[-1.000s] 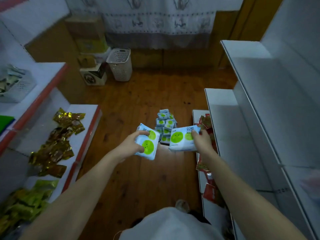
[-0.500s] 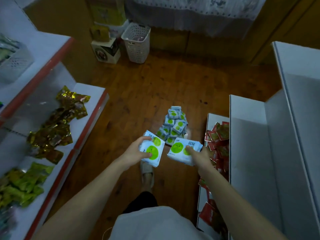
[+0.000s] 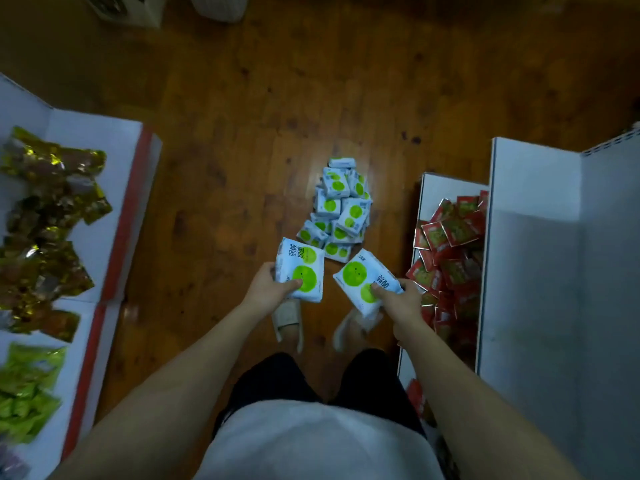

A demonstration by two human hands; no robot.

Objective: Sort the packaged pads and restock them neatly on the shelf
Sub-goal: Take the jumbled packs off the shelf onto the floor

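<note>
The task looks to be at an early stage. The left hand [image 3: 268, 284] holds one white pad pack with green circles [image 3: 302, 271], the thumb on the front of it and the other fingers behind, a little below the centre of the frame. The right hand [image 3: 398, 296] holds a second pack of the same kind [image 3: 362, 280], tilted, with the thumb pressing on the lower green circle. The two packs are near each other but do not touch.

Above the hands, in the middle of the frame, a pile of pad packs [image 3: 341, 209] lies on the wooden floor [image 3: 242, 98]. They are heaped without order, some flat and some on edge, so most of the stock is not yet sorted and not yet on any shelf.

At the right of the frame stands a white shelf [image 3: 533, 237]; its wide upper board carries no pads that I can see. The lower board beside it is filled with red sachets [image 3: 450, 258]. At the left of the frame another shelf [image 3: 114, 202] carries gold foil packets [image 3: 48, 202] and, lower, green packets [image 3: 27, 393].

My judgement: only these two packs are in hand, none is placed, and nearly all the work remains. Which shelf is meant for the pads I cannot tell; the bare board at the right seems likely.
</note>
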